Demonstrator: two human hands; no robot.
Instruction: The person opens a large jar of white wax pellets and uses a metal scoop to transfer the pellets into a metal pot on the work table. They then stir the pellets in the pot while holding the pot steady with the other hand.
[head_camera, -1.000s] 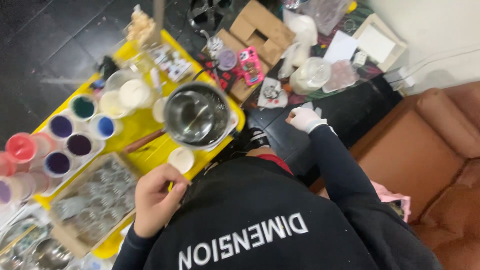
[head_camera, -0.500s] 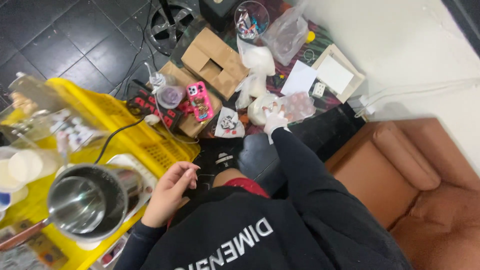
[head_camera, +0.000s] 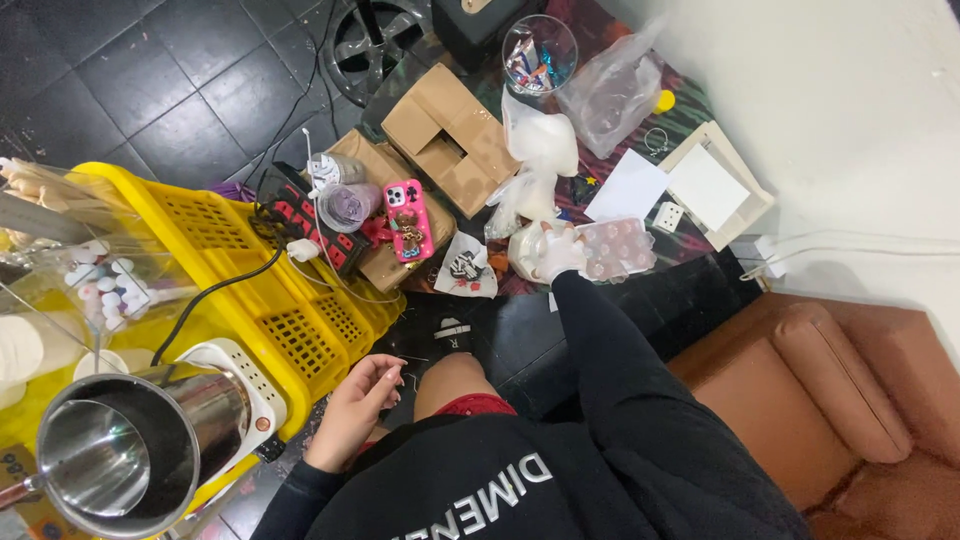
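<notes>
Hands over a cluttered floor

Fingers of our right hand (head_camera: 560, 252), in a white glove, are curled around the edge of a clear plastic mould tray (head_camera: 612, 248) with round cavities; arm in a black sleeve stretched far forward. The tray lies on the floor, just beside a crumpled white plastic bag (head_camera: 540, 150) and near a white sheet of paper (head_camera: 628, 186). Our left hand (head_camera: 358, 404) is bare and holds nothing: its fingers are loosely bent, slightly spread, hanging beside our knee (head_camera: 452, 378) and close to the corner of the yellow crate (head_camera: 230, 250). On that crate stands a steel pot (head_camera: 120, 455) on a white hot plate (head_camera: 245, 372). Further off we see a pink phone (head_camera: 408, 220) resting on a cardboard box (head_camera: 450, 135), a red power strip (head_camera: 305, 220), and a brown sofa (head_camera: 830, 380) to the right.
</notes>
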